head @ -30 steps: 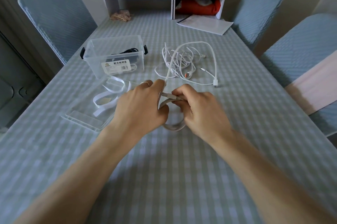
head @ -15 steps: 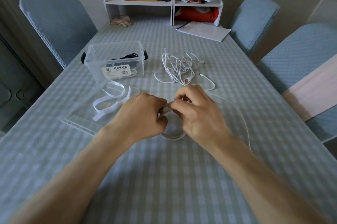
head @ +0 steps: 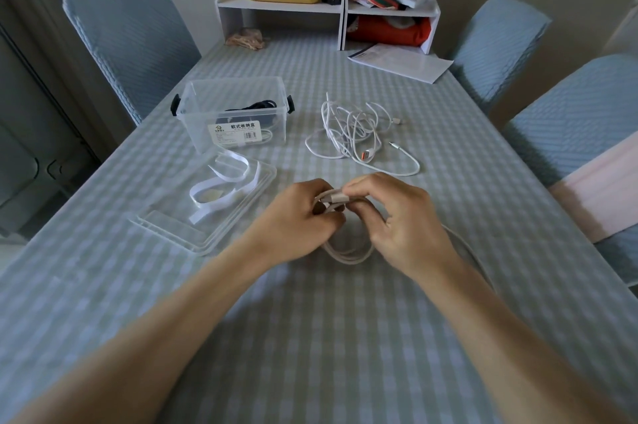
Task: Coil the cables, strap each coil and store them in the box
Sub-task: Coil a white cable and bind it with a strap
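Centre of frame: pale cable coil [head: 348,252] held between both hands, its loops hanging below them over the checked tablecloth [head: 310,337]. Left hand [head: 300,220] curled round the coil's left side; right hand [head: 397,220] pinching its plug end at top. One strand trails off lower right. Off-white, several tight loops. Clear box [head: 234,113] upper left; loose white cables [head: 355,133] above the hands.

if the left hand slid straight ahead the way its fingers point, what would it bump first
The left hand points rightward, so it would almost at once meet the right hand, which pinches the same coiled white cable; depth is hard to judge.
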`<action>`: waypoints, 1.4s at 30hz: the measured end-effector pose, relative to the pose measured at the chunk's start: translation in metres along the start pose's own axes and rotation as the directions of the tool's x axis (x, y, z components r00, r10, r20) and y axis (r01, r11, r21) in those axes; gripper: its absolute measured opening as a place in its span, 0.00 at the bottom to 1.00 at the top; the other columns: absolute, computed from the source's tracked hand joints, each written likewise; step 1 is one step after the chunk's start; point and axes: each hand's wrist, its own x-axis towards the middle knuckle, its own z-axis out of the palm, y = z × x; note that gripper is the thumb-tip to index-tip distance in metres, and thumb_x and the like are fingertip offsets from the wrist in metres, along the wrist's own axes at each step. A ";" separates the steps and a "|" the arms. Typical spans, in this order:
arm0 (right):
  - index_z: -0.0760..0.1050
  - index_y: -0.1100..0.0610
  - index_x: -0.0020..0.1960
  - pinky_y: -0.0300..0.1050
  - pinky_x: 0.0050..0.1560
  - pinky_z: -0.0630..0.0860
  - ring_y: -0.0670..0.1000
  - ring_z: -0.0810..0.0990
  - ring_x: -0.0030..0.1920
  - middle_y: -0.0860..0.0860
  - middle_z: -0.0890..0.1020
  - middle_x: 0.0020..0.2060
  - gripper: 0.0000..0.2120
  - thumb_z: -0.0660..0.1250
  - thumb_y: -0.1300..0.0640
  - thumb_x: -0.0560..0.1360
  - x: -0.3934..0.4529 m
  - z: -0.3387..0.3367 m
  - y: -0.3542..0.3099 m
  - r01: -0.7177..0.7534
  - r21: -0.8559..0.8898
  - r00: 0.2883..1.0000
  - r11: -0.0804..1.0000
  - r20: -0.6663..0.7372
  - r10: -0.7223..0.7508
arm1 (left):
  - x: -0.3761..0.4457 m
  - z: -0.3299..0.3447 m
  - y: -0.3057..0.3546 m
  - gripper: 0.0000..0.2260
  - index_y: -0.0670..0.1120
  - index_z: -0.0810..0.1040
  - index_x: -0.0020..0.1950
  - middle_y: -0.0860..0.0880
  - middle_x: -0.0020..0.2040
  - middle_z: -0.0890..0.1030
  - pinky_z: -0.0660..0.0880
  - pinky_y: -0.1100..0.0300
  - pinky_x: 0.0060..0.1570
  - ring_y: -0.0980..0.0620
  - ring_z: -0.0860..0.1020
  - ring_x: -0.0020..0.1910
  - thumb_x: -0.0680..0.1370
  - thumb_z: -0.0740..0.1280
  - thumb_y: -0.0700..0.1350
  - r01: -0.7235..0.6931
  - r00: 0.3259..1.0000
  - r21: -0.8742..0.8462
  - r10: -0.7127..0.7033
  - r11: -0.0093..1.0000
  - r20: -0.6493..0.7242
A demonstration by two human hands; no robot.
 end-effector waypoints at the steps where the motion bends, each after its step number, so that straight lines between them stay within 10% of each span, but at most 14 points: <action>1: 0.81 0.58 0.50 0.47 0.48 0.78 0.49 0.83 0.48 0.49 0.85 0.46 0.08 0.72 0.67 0.73 0.000 0.000 -0.001 0.018 -0.018 0.999 1.000 -0.040 -0.019 | -0.001 0.000 0.002 0.04 0.42 0.76 0.41 0.53 0.28 0.73 0.67 0.62 0.29 0.56 0.70 0.26 0.75 0.68 0.40 0.044 0.999 -0.076 -0.044 0.996 -0.004; 17: 0.78 0.50 0.47 0.37 0.59 0.75 0.41 0.82 0.53 0.44 0.85 0.46 0.08 0.73 0.62 0.74 0.001 -0.006 -0.010 -0.296 0.358 0.954 0.886 0.060 0.294 | -0.004 0.004 0.010 0.15 0.43 0.66 0.30 0.49 0.24 0.62 0.56 0.60 0.26 0.53 0.59 0.23 0.69 0.67 0.50 0.168 0.986 -0.346 -0.161 0.923 0.050; 28: 0.73 0.57 0.51 0.35 0.59 0.74 0.40 0.80 0.58 0.47 0.83 0.54 0.02 0.65 0.59 0.79 0.002 -0.009 -0.006 -0.153 0.255 0.987 0.955 -0.015 0.162 | 0.007 -0.003 0.004 0.20 0.49 0.69 0.19 0.51 0.21 0.66 0.60 0.60 0.28 0.53 0.63 0.21 0.70 0.69 0.37 0.303 0.910 -0.459 -0.396 0.835 -0.122; 33: 0.72 0.52 0.51 0.37 0.62 0.71 0.41 0.77 0.61 0.48 0.80 0.60 0.02 0.65 0.57 0.80 0.003 -0.006 -0.009 -0.141 0.248 0.987 0.959 0.117 0.115 | 0.000 0.003 0.008 0.20 0.49 0.64 0.25 0.50 0.22 0.62 0.55 0.60 0.27 0.53 0.58 0.22 0.74 0.67 0.37 0.231 0.969 -0.365 -0.245 0.902 0.006; 42: 0.79 0.59 0.53 0.49 0.41 0.76 0.50 0.81 0.41 0.49 0.83 0.40 0.06 0.67 0.58 0.79 0.001 -0.007 -0.002 0.045 -0.010 0.992 0.999 0.114 -0.044 | -0.009 -0.003 0.013 0.22 0.46 0.60 0.26 0.53 0.23 0.60 0.57 0.61 0.25 0.54 0.58 0.24 0.76 0.66 0.40 0.022 0.998 -0.045 -0.024 0.999 -0.061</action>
